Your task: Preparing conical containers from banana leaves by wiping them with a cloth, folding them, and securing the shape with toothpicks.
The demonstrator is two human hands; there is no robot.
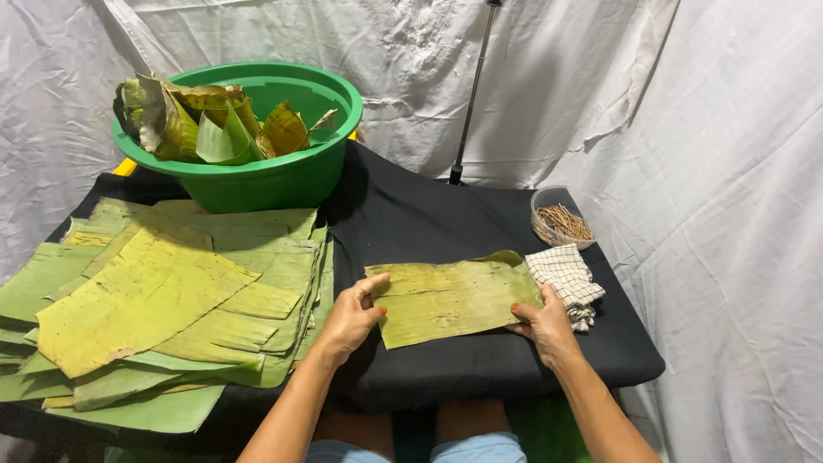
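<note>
Left hand (350, 317) and right hand (543, 324) pinching opposite ends of a banana-leaf strip (453, 297) flat on black cloth (411, 214), beside checked towel (567, 279).

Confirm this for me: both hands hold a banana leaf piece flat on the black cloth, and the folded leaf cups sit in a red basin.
Wrong only on colour: the head view shows the basin is green. Left hand and right hand do hold the banana leaf piece flat on the black cloth; folded leaf cups sit inside.
</note>
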